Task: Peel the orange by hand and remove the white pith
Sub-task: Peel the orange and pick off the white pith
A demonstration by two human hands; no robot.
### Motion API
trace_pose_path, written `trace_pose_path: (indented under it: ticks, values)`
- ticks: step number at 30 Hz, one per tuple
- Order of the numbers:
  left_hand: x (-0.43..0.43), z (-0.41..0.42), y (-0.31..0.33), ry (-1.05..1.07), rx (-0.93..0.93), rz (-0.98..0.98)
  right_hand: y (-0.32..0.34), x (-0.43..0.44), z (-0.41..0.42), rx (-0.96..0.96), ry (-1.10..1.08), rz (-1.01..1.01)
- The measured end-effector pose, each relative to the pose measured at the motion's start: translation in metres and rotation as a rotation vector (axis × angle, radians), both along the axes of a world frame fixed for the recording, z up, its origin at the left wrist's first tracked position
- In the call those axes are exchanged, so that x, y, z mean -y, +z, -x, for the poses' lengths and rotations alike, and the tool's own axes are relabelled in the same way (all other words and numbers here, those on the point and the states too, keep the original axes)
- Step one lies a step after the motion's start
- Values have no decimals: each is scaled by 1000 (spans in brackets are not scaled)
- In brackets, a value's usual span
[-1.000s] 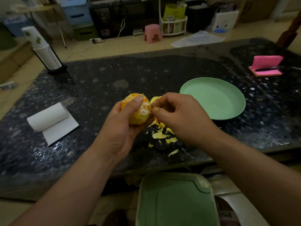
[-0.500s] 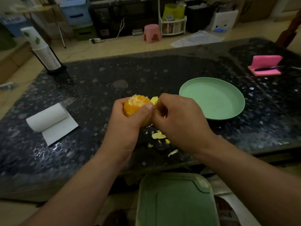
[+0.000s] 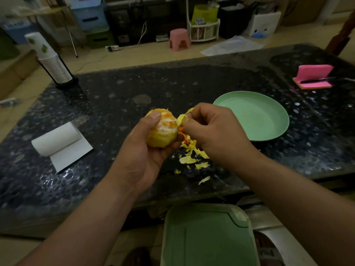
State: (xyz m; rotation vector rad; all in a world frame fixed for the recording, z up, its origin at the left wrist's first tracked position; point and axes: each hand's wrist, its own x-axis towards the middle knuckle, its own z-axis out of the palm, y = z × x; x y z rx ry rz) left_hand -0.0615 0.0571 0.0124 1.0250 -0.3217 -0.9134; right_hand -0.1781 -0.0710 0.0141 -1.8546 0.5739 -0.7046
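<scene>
Pinched fingers (image 3: 192,126) of the right hand (image 3: 213,131) hold a strip of peel (image 3: 182,118) just beside the orange (image 3: 161,140), at its right edge. The left hand (image 3: 142,150) cradles the fruit, thumb pressed on its top and the other fingers curled beneath it.

Half a second earlier the right hand was tight against the orange. Now it has drawn off to the right and the strip stands lifted. The fruit has also turned in the left palm, so a face of white pith (image 3: 163,128) with orange flesh showing through looks up at the camera. The lower part looks pale yellow, so I judge that covering remains to be removed there.

Torn scraps (image 3: 193,159) lie on the desk (image 3: 115,104) below and right of the orange. Farther right of it sits a green plate (image 3: 284,129), and well to its left a paper roll (image 3: 57,139).
</scene>
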Motion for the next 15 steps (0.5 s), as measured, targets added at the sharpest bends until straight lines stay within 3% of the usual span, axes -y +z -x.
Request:
trace_pose_path:
  ticks: [11,15]
  values:
    - [-5,-8,5,-62,-109,18,4,13,6,13,-50,-52]
    - [-4,-9,7,-23,-112,-1,6,10,6,-53,85,-41]
